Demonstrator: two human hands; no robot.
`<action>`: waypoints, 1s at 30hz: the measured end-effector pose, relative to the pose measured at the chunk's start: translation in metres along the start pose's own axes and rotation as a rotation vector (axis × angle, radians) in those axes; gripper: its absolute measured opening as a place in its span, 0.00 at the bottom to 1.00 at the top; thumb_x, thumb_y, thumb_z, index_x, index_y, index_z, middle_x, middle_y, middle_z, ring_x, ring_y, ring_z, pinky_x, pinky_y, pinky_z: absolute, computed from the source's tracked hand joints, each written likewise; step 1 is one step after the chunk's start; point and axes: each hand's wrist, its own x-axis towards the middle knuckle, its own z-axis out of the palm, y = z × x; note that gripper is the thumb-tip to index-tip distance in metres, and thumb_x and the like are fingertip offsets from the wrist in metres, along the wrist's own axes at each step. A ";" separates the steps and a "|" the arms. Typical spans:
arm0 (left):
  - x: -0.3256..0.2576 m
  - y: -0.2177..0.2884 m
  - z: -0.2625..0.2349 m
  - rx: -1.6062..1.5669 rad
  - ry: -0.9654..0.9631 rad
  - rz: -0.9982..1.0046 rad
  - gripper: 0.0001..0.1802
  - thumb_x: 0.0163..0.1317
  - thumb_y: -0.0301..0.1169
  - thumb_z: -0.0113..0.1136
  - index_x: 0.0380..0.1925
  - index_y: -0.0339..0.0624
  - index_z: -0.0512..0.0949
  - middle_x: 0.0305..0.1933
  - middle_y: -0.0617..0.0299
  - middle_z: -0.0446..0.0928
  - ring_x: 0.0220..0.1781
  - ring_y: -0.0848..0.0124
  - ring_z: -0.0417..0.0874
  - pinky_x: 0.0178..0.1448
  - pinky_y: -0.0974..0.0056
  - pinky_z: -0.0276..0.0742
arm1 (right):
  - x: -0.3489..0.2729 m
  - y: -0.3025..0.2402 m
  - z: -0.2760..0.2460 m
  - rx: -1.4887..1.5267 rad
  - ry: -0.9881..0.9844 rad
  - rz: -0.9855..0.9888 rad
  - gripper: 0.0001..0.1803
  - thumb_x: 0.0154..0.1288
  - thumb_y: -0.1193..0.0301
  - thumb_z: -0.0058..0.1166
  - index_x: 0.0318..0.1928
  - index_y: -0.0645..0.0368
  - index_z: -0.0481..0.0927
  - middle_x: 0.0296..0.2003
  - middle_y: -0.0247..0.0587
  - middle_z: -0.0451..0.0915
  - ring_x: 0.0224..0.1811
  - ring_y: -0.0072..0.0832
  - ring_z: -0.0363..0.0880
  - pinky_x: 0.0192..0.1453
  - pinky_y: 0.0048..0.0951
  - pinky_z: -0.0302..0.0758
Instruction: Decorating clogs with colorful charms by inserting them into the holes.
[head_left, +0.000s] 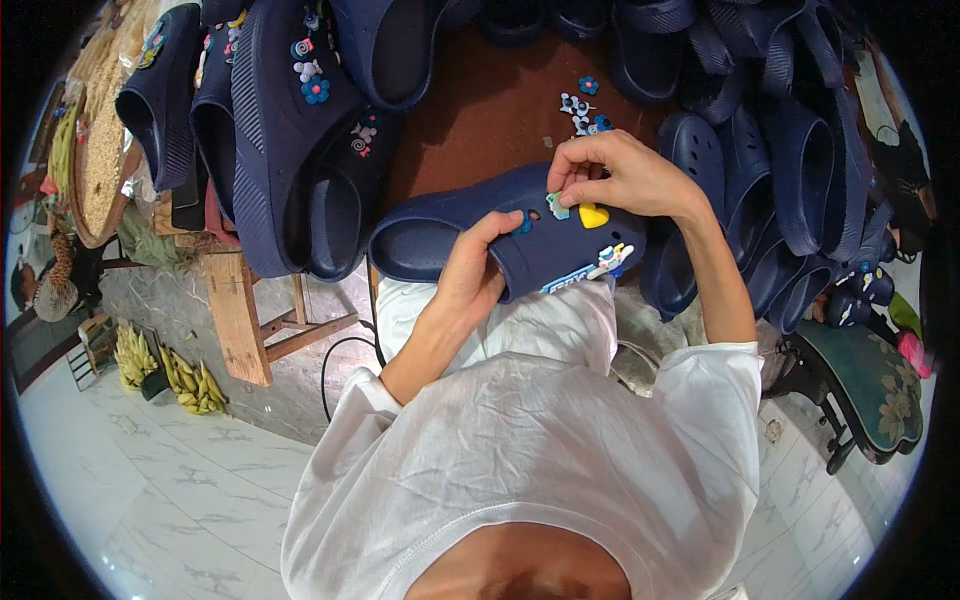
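Note:
A navy blue clog lies sideways at the near edge of the brown table, its heel to the left. My left hand grips its near side, thumb on the upper beside a small blue charm. Fingers of my right hand are pinched on a small pale green and white charm at the clog's upper; whether its stem is in a hole is hidden. Right beside it sits a yellow heart charm. Nearer me on the upper are a white cartoon charm and a blue-and-white lettered charm.
Loose charms, among them a blue flower charm, lie on the brown tabletop. Charm-decorated clogs crowd the left, and plain navy clogs are piled right. A wooden stool and bananas stand lower left.

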 end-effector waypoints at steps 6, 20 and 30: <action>-0.002 -0.003 -0.001 0.046 -0.001 0.001 0.14 0.63 0.30 0.59 0.44 0.32 0.79 0.46 0.56 0.81 0.49 0.68 0.83 0.57 0.61 0.79 | -0.003 -0.008 0.005 -0.113 0.009 -0.013 0.06 0.58 0.75 0.63 0.35 0.63 0.82 0.30 0.35 0.84 0.33 0.22 0.83 0.40 0.25 0.79; -0.002 -0.002 0.002 0.062 0.043 0.021 0.15 0.62 0.31 0.59 0.46 0.34 0.78 0.46 0.57 0.82 0.47 0.67 0.83 0.58 0.60 0.79 | -0.018 -0.025 0.025 -0.404 0.230 -0.109 0.07 0.59 0.73 0.60 0.37 0.62 0.86 0.32 0.45 0.82 0.37 0.42 0.83 0.43 0.39 0.77; -0.001 -0.006 0.002 0.108 0.038 0.025 0.15 0.62 0.32 0.59 0.46 0.35 0.78 0.46 0.57 0.82 0.48 0.67 0.83 0.58 0.60 0.78 | -0.018 -0.024 0.022 -0.194 0.189 -0.060 0.07 0.57 0.76 0.63 0.35 0.65 0.81 0.30 0.41 0.80 0.31 0.34 0.82 0.39 0.33 0.77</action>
